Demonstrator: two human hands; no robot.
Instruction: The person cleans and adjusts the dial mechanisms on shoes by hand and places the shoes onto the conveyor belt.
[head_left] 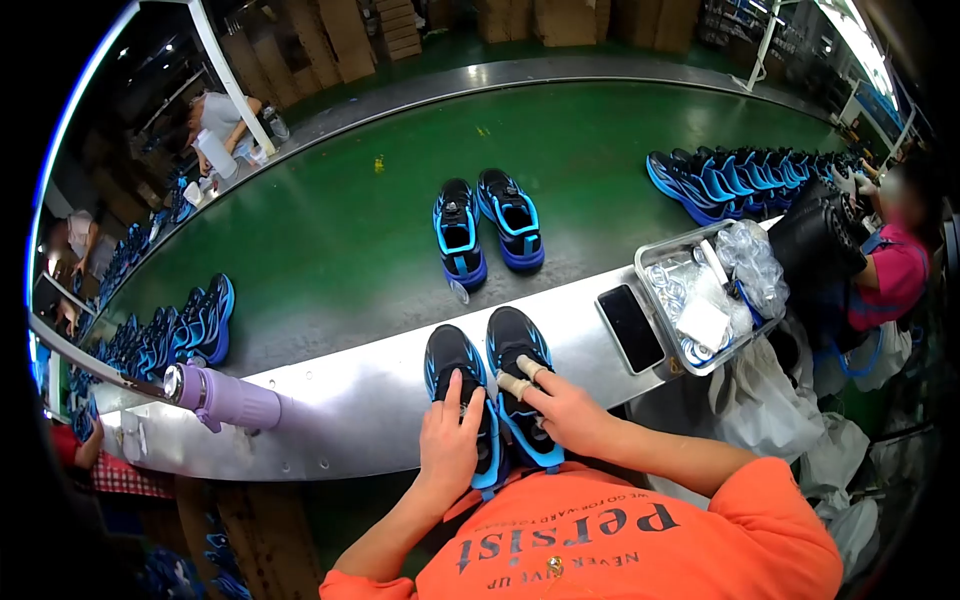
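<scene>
Two black sneakers with blue trim lie side by side at the metal edge in front of me, toes pointing away. My left hand (452, 436) is closed on the left sneaker (447, 352), its index and middle fingers stretched over the lacing. On the right sneaker (516, 332), my right hand (563, 407) grips around the lace and tongue area; pale wraps cover two of its fingertips. Part of each shoe is hidden under my hands. Farther off, another pair of sneakers (458, 232) stands on the green belt, heels toward me.
A phone (630, 328) and a clear bin (703, 352) of small parts and plastic bags lie to the right. A purple bottle (240, 400) rests at left. Rows of sneakers (740, 180) line the belt (330, 210) on both sides. A co-worker in pink (893, 275) sits at right.
</scene>
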